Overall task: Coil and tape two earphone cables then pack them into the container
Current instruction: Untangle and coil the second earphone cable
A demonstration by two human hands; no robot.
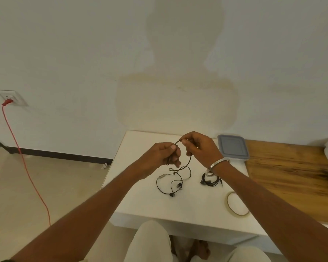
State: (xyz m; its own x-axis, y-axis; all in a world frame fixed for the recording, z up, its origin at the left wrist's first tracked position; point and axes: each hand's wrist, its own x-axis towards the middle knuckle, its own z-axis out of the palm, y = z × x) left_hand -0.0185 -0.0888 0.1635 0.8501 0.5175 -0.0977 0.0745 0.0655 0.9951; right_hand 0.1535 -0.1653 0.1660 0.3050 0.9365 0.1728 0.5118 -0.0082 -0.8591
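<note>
Black cable is what you have in both hands: one loose earphone cable [173,178], its upper end raised above the white table [140,201] and the rest trailing down onto the tabletop in slack loops, with two earbuds lying at the near end of the tangle. Your left hand [159,157] has its fingers curled round a gathered part of the cable, thumb pressed on top. Your right hand [199,148] pinches the cable between thumb and forefinger just beside the left, so a short arc of wire bridges the two hands. One metal bangle [216,165] sits on your right wrist.

Counted from the head view, there are two earphone cables: the one you hold, and a second earphone cable [211,181] already bunched into a small coil, lying on the table just under your right wrist, its plug pointing toward you. There is one roll of clear tape [237,203] flat on the table near your right forearm, and one container [232,147] with a grey lid at the far right of the table, beside a wooden surface [292,178]. One red cord [25,163] runs from a wall socket [12,98] to the floor on your left.
</note>
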